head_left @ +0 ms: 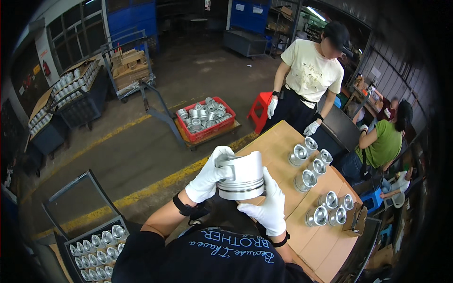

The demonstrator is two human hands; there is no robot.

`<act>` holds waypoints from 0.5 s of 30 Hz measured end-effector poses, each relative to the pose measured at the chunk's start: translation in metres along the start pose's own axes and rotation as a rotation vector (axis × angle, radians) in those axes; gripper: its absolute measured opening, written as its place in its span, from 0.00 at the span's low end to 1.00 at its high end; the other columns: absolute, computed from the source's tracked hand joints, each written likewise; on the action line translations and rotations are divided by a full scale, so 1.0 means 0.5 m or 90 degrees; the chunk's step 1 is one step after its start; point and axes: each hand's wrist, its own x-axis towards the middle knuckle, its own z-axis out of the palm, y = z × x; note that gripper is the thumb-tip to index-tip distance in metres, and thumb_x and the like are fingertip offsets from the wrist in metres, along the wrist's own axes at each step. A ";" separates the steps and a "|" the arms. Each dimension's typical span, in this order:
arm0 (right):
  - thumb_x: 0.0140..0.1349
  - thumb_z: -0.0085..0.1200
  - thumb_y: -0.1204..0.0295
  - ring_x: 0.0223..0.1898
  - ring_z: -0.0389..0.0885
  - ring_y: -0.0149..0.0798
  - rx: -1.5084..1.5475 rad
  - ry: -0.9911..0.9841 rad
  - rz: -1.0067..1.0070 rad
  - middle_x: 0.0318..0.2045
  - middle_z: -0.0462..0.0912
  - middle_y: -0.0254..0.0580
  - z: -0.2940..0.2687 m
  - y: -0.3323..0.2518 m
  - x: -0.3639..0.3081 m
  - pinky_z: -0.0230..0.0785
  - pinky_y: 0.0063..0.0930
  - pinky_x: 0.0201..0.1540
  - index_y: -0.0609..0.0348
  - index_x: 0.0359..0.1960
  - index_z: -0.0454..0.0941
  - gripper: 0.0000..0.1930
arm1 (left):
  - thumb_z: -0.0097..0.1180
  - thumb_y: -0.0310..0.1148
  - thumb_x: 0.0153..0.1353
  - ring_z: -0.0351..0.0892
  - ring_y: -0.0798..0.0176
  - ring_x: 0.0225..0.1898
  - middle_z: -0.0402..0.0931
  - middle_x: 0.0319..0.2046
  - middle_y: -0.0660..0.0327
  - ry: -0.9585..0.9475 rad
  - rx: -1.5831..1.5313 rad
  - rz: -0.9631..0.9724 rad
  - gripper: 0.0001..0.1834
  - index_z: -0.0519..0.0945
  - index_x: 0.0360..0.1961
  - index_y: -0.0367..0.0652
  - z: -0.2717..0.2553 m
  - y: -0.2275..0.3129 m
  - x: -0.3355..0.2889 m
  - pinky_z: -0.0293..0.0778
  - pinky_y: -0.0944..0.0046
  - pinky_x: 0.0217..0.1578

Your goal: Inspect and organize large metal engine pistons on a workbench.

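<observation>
Between my two gloved hands I hold a silver engine piston (pixel 245 172) in the air, its ring grooves toward the lower end. My left hand (pixel 210 175), in a white glove, grips its left side, with fingers at the pin bore. On the lower right, my right hand (pixel 269 205), also gloved in white, presses against the piston with its thumb below the edge. Under and beyond it lies a cardboard-covered table (pixel 264 141). Several more pistons (pixel 306 180) stand there in groups to the right.
A red crate (pixel 205 134) full of pistons sits on a trolley ahead. At lower left stands a rack (pixel 99 254) with rows of pistons. Across the table is a person (pixel 311 70) in white gloves, near a red stool (pixel 260 112). A small cardboard box (pixel 355 220) rests at the table's right.
</observation>
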 end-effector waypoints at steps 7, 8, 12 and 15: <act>0.36 0.77 0.55 0.48 0.81 0.35 0.404 -0.012 0.150 0.47 0.81 0.46 0.049 0.011 0.002 0.72 0.32 0.52 0.66 0.60 0.64 0.50 | 0.75 0.42 0.43 0.67 0.70 0.45 0.67 0.41 0.64 0.036 0.215 -0.029 0.36 0.63 0.47 0.48 0.024 0.012 0.020 0.67 0.67 0.46; 0.37 0.77 0.57 0.48 0.80 0.35 0.485 -0.011 0.180 0.48 0.80 0.45 0.053 0.013 -0.001 0.72 0.31 0.52 0.65 0.59 0.65 0.48 | 0.75 0.42 0.42 0.67 0.69 0.46 0.67 0.42 0.63 0.043 0.265 -0.024 0.36 0.64 0.47 0.48 0.029 0.009 0.021 0.67 0.66 0.47; 0.38 0.77 0.61 0.50 0.79 0.35 0.572 -0.007 0.212 0.49 0.78 0.42 0.055 0.028 -0.007 0.71 0.30 0.53 0.65 0.59 0.64 0.46 | 0.71 0.50 0.47 0.68 0.66 0.46 0.69 0.42 0.61 0.048 0.491 -0.003 0.35 0.64 0.48 0.46 0.049 0.027 0.020 0.67 0.62 0.48; 0.39 0.76 0.65 0.53 0.76 0.36 0.618 -0.028 0.242 0.51 0.77 0.42 0.047 0.052 -0.018 0.68 0.31 0.57 0.64 0.60 0.63 0.46 | 0.65 0.58 0.51 0.69 0.66 0.44 0.69 0.42 0.61 -0.002 0.590 0.005 0.41 0.63 0.56 0.45 0.058 0.044 0.018 0.67 0.63 0.47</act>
